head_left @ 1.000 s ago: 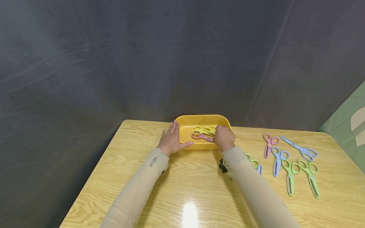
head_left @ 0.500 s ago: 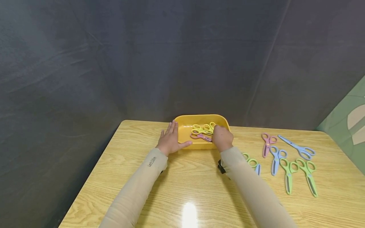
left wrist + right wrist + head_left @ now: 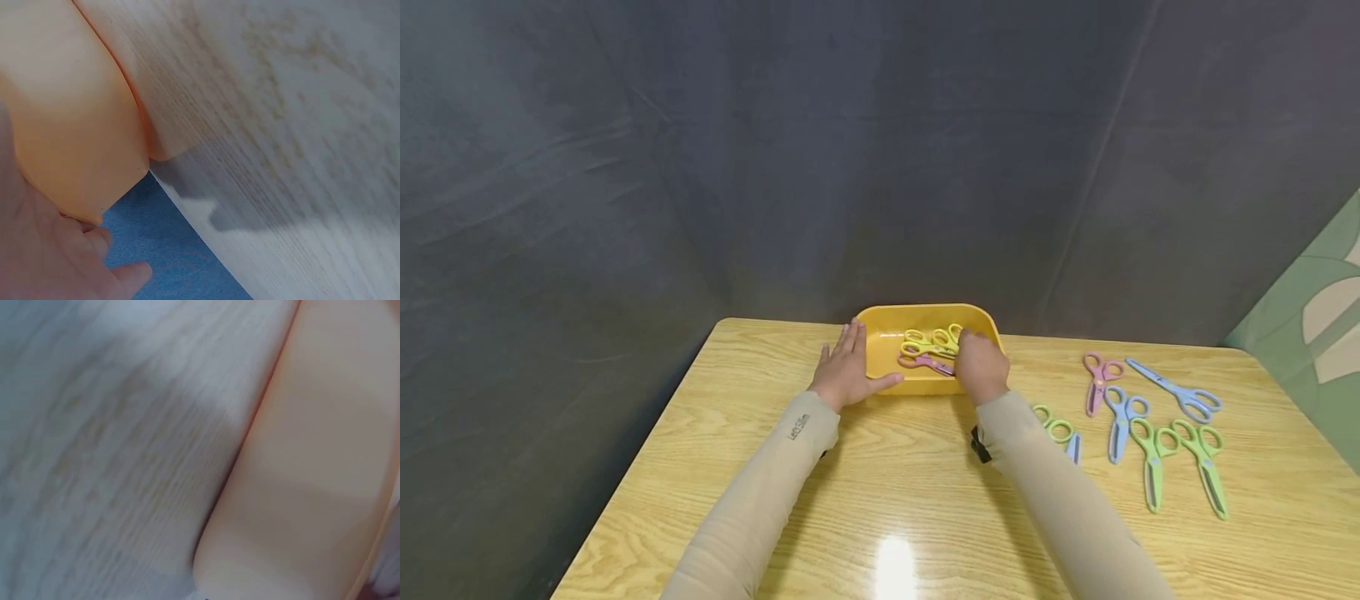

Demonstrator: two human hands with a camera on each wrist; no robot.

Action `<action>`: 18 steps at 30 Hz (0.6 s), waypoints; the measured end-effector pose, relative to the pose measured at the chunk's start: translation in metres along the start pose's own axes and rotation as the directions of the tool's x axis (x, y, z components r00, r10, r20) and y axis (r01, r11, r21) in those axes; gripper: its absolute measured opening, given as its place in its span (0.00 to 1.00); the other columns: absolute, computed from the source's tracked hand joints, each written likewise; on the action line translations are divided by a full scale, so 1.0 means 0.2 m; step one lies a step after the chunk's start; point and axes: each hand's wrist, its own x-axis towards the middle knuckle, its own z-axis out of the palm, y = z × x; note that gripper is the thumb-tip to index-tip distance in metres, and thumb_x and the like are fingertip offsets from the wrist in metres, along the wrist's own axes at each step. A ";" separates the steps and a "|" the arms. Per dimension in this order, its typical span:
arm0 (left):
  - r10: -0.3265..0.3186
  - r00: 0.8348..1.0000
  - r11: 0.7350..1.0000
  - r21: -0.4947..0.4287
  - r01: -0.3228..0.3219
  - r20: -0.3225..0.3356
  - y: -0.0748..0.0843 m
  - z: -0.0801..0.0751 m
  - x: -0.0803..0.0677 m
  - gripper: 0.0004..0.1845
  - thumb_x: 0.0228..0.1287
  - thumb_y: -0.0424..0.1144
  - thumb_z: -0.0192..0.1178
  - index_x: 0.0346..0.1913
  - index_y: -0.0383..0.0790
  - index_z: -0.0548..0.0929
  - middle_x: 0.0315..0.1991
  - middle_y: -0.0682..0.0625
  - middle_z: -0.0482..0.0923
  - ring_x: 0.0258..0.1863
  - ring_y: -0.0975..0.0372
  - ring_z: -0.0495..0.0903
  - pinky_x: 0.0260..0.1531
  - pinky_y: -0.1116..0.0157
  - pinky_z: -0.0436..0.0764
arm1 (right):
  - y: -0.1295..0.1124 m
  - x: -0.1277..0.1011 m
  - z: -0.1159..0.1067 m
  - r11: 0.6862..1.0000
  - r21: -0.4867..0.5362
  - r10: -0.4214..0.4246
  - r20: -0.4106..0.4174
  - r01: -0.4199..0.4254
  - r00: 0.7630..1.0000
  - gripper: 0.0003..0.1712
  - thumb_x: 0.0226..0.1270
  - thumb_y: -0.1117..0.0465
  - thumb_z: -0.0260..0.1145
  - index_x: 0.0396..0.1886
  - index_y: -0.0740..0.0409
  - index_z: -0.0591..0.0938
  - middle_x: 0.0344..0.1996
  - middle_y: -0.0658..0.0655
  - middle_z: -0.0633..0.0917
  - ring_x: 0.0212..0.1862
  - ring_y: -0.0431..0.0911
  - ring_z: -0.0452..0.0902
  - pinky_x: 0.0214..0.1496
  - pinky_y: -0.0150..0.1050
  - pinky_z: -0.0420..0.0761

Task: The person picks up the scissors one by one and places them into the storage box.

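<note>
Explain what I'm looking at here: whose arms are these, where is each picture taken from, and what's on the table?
No machine here: a person works with two bare hands. The wide picture comes from a camera on their head; the two blurry close-ups come from cameras on each wrist and show little beyond the yellow tray's wall and the wooden table. The left hand rests flat against the tray's left side. The right hand reaches over the tray's right edge, at the yellow scissors and pink scissors inside; whether it grips any is hidden. To the right on the table lie more scissors, pink, blue and green, apart from the tray.
</note>
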 end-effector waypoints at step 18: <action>0.008 1.000 1.000 0.024 -0.009 0.012 0.01 -0.02 -0.01 0.64 0.61 0.77 0.54 0.81 0.33 0.39 0.82 0.41 0.33 0.81 0.52 0.35 0.76 0.43 0.46 | 0.05 -0.05 0.01 0.992 0.025 -0.111 -0.232 0.121 0.966 0.10 0.68 0.66 0.66 0.46 0.65 0.78 0.39 0.68 0.82 0.42 0.64 0.78 0.35 0.60 0.84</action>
